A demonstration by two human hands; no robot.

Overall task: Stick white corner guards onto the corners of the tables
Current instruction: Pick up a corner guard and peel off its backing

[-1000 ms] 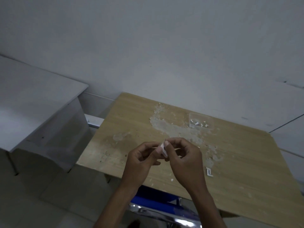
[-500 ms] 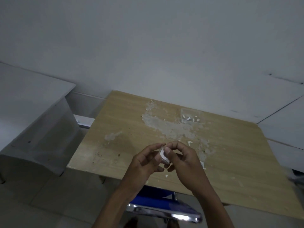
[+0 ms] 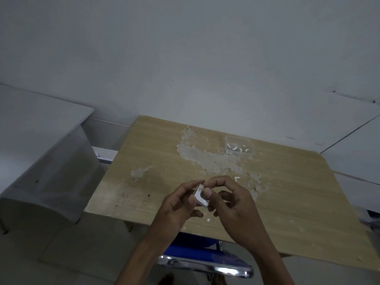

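Both hands pinch one white corner guard [image 3: 199, 196] over bench [image 3: 287, 202] near edge: left hand [image 3: 177, 204], right hand [image 3: 230, 199]. Prob. peeling backing. No visible bench corner has a guard yet; spares in clear tray [image 3: 239, 148], far side.

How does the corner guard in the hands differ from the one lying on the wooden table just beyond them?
The held corner guard is pinched between the left hand and right hand, above the wooden table; the loose corner guard lies flat, untouched. The held one looks larger, being nearer the camera. Both are white and angled.
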